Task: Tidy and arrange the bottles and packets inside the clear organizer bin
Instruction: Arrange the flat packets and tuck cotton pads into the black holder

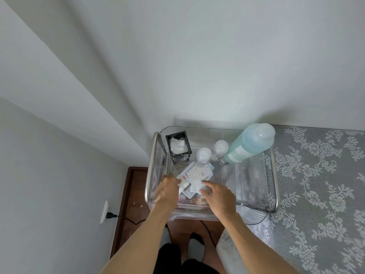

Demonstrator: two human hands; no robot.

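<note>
Lace-covered surface [320, 175] fills right of frame; clear organizer bin [156, 155] sits at its left edge, centre frame. Nearest: left hand [166, 189] curled around a small tube, right hand [216, 192] spread loosely over the packets [197, 175], grip indistinct. Behind: two small bottles [203, 154], black holder [178, 146]. Farthest: tall green bottle [250, 143], label unreadable.
</note>
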